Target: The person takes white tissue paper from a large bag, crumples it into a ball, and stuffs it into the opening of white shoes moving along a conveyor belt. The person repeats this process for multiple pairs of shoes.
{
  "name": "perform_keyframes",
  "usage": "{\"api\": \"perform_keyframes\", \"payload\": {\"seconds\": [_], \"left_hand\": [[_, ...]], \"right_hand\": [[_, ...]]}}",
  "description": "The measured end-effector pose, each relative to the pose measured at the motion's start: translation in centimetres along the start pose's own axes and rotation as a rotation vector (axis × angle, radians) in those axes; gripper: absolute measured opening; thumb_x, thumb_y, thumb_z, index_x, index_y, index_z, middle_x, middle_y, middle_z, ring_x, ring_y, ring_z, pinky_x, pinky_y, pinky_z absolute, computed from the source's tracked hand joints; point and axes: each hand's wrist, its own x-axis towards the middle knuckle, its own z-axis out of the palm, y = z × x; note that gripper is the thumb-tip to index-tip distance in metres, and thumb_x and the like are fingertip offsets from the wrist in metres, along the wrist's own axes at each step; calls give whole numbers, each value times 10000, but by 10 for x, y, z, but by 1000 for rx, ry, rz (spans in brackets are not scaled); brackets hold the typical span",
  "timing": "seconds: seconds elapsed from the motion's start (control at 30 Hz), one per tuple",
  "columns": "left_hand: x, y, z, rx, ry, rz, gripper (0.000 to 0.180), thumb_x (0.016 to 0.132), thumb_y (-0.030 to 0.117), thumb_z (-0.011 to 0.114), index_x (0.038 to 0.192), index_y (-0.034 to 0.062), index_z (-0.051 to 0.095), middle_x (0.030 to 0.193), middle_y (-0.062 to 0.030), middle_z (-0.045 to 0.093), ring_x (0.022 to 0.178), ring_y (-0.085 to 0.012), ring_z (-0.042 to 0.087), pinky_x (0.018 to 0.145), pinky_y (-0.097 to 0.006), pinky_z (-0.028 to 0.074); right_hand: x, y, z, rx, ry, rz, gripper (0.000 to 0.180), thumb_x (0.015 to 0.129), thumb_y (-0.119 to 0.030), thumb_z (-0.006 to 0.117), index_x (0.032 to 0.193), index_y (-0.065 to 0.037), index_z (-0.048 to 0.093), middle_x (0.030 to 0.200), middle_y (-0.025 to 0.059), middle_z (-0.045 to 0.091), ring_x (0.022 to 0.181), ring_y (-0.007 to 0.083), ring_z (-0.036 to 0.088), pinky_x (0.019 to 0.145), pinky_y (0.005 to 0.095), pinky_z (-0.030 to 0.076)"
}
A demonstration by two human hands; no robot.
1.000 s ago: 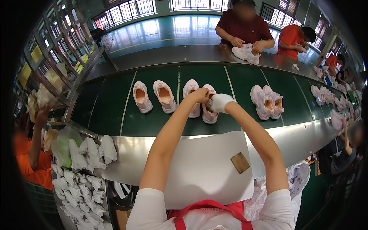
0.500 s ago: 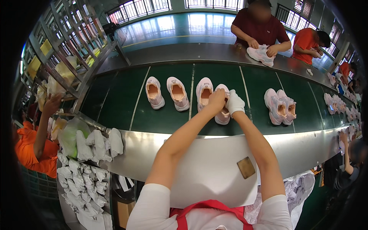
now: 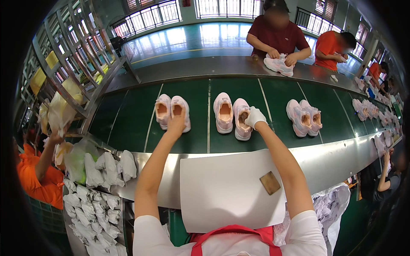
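Note:
Pairs of pale pink shoes stand on a green conveyor belt [image 3: 128, 123]. My bare left hand [image 3: 176, 123] reaches forward and rests on the heel of the right shoe [image 3: 183, 106] of the left pair, fingers closed at its opening. My right hand [image 3: 255, 116], in a white glove, grips the opening of the right shoe [image 3: 241, 128] of the middle pair. Its mate [image 3: 223, 112] stands just to the left. What the glove holds inside the shoe is hidden.
A white board [image 3: 230, 187] with a small brown block [image 3: 270, 182] lies before me on the steel ledge. White paper wads [image 3: 98, 170] pile at the left. A third pair [image 3: 303, 117] stands to the right. People work across the belt [image 3: 277, 38] and at my left [image 3: 38, 170].
My left hand left the middle pair and moved left onto the left pair. The shoes have shifted right along the belt. My right hand stays on the same shoe.

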Motion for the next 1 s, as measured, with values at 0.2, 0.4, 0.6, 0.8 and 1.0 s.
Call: {"api": "perform_keyframes", "payload": {"seconds": [0.2,0.4,0.6,0.8,1.0], "left_hand": [[4,100,-91,-572,56,143,624,771,266,694,1309,80,437,1345,-283,383,1201,-432,430,961,-505,389],[20,167,-51,-719,-215,123,227,795,177,655,911,5,564,1305,-399,302,896,-463,598,818,-454,503],[-29,179,-73,-170,230,114,318,805,103,615,1095,-6,540,1236,-306,435,1012,-422,548,880,-408,456],[-132,230,-170,-1028,4,631,195,780,73,640,965,44,590,921,-119,583,861,-283,555,804,-360,419],[-168,272,-162,-908,0,704,168,735,26,675,887,53,607,950,-113,579,907,-309,538,803,-386,436]], "right_hand": [[2,3,4,-86,146,52,166,781,-122,614,943,-93,642,980,143,669,923,319,650,753,399,532],[-14,2,-10,-31,51,-4,215,785,-179,586,967,-102,671,1013,154,659,947,329,635,782,391,526],[-68,25,-38,130,86,-249,429,762,-260,618,1138,-56,577,1025,204,635,945,387,604,823,428,493],[-261,43,-97,-142,157,-26,481,753,-379,683,1085,-40,612,820,157,639,802,317,625,705,408,497],[-300,81,-57,210,117,-46,308,714,-247,694,911,-35,587,933,191,602,757,372,604,691,442,493]]}}
